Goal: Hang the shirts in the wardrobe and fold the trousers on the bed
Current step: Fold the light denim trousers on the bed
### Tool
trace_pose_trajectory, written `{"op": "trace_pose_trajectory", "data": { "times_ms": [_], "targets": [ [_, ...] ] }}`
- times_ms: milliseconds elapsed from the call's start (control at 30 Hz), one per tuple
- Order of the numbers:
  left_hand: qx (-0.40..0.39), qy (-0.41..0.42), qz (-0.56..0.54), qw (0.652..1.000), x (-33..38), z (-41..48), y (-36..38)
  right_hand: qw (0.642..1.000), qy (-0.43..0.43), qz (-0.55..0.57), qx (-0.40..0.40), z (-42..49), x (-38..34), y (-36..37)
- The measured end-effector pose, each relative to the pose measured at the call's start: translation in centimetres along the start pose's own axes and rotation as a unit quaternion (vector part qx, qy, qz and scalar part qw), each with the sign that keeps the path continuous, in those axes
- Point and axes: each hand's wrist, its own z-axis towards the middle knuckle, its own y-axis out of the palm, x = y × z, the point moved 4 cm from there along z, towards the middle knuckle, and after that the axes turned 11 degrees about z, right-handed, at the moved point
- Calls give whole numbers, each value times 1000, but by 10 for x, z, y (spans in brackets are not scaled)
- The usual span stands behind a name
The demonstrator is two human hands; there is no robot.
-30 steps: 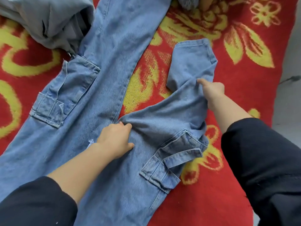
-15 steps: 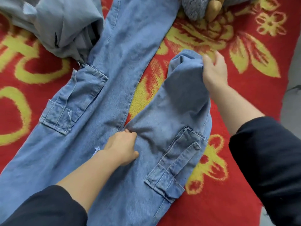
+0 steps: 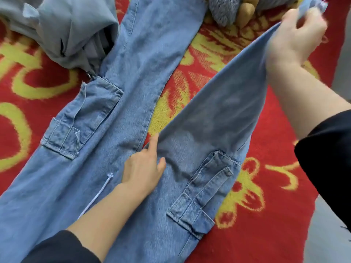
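Lying spread on red bedspread (image 3: 275,186): blue jeans (image 3: 152,54). Pinching right-leg hem, holding it raised, taut: right hand (image 3: 296,35). Pressing by crotch, forefinger straight along inner edge: left hand (image 3: 144,171). Crowding left-leg edge: grey garment (image 3: 72,31).

Light blue denim cargo trousers (image 3: 144,76) spread on the red and yellow bed (image 3: 266,205), one leg flat toward upper centre, the other lifted taut toward upper right, flap pocket on each leg, white drawstring lower centre
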Motion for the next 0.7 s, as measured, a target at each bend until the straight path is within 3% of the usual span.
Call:
{"op": "trace_pose_trajectory", "data": {
  "times_ms": [100,167,233,300,367,467,533,633,700],
  "targets": [
    [10,-4,-58,998,5,-2,4,989,-60,19,-131,-6,-15,25],
    [-3,-10,-76,997,4,-4,13,957,-5,26,-288,-26,-4,46],
    [-39,8,-57,998,3,-8,24,909,70,-97,-400,-47,32,50],
    [-73,42,-34,996,0,-14,35,893,144,-183,-385,-64,80,31],
    [-84,71,-22,994,-3,-20,44,896,217,-249,-298,-83,120,-7],
    [-74,89,-40,993,-6,-27,54,887,351,-241,-180,-124,154,-56],
    [-64,90,-40,993,-5,-31,60,889,368,-170,-214,-146,155,-58],
    [-31,91,-24,995,-3,-42,68,888,325,-134,-297,-152,143,-47],
    [0,92,-13,996,-3,-56,73,917,280,-156,-238,-144,146,-64]
  ]
}}
